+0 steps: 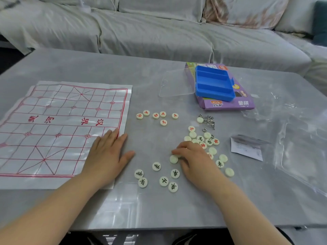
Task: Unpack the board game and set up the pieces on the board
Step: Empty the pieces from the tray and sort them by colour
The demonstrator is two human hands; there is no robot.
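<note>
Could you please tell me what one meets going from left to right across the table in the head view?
Paper game board → left hand → right hand → folded paper slip → clear plastic wrapping.

Grey table (88, 68) bears board (58, 128), pieces (163, 181), purple box (228, 103), perhaps wrapping (300, 152).

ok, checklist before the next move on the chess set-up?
1. White paper board with red grid spread flat: ok.
2. Left hand pressing the board's edge: ok.
3. Blue plastic tray empty: ok.
4. Round cream pieces all face up: not ok, several show blank.
5. Right hand gripping a piece: cannot tell.
6. Any piece on the board: not ok, none.
</note>
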